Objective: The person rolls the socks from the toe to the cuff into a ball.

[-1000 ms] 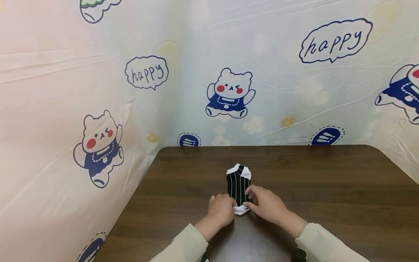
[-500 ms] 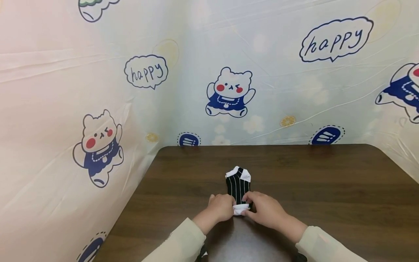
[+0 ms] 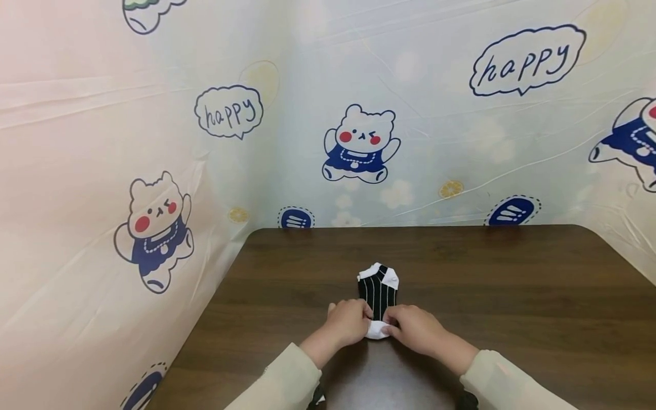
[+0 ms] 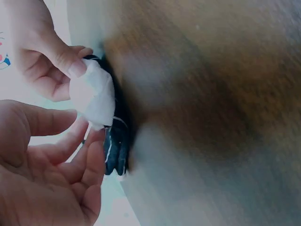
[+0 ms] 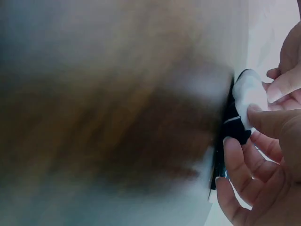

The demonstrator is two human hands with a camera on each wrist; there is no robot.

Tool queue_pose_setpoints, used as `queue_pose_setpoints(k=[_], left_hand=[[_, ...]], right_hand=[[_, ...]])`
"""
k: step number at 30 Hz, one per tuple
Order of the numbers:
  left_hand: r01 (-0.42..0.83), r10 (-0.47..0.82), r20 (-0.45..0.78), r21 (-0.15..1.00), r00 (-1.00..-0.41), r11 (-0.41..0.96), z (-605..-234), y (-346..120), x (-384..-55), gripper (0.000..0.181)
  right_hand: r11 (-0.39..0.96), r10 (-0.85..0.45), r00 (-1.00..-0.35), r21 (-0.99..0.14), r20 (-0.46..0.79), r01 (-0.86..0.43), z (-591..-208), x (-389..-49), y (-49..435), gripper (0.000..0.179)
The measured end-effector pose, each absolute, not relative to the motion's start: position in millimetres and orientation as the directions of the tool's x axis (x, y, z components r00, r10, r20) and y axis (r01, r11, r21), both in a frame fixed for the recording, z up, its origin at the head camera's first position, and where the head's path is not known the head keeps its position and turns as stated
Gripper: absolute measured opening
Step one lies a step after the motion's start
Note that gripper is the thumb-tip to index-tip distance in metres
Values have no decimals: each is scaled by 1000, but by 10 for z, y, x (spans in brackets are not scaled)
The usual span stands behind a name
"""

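Note:
A short black sock (image 3: pixel 378 293) with thin white stripes lies on the brown table, its white cuff and heel pointing away from me. Its near end is turned up, showing a white toe (image 3: pixel 377 329). My left hand (image 3: pixel 345 323) holds the left edge of this fold between thumb and curled fingers. On the right edge, my right hand (image 3: pixel 416 328) pinches the fold, its thumb (image 5: pixel 263 117) lying on the white cloth in the right wrist view. The left wrist view shows dark striped layers (image 4: pixel 117 146) beneath the white toe (image 4: pixel 94 96).
The dark wood table (image 3: pixel 512 285) runs back to a pale cloth backdrop (image 3: pixel 430 125) printed with bears and "happy" bubbles. More of this cloth hangs along the left side. Small dark items (image 3: pixel 467 400) show by the light sleeves (image 3: pixel 507 376) at the bottom.
The white toe has been turned up at the near end, and less black shows between the hands. The sock's far end has come slightly nearer. The right fingers have closed in on the fold.

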State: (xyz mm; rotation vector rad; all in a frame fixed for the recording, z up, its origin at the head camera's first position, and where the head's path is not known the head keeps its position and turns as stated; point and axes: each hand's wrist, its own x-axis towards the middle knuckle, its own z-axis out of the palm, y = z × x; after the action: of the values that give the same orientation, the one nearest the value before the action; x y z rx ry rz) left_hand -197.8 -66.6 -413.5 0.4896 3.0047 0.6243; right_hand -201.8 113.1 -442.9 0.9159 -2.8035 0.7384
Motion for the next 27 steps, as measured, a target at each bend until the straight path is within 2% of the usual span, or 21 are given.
queue_pose_setpoints(k=[9,16,27], left_hand=[[352,304,180,394,-935,849,-4106,-728,-1949,21],[387,325,218,373,-920,843,-4164,-731,-1931,27],[423,369,243,231,-897,876,-4349,-698,-1908,29]], right_hand=[[657,-544,-819,-516,181,-550,-4425,-2055,1155,14],[655,-542,-824,-531,166,-538,-4410,-2066,1161,14],[658,-535,-829,-535,164,-530,-4404,-2071,1152,14]])
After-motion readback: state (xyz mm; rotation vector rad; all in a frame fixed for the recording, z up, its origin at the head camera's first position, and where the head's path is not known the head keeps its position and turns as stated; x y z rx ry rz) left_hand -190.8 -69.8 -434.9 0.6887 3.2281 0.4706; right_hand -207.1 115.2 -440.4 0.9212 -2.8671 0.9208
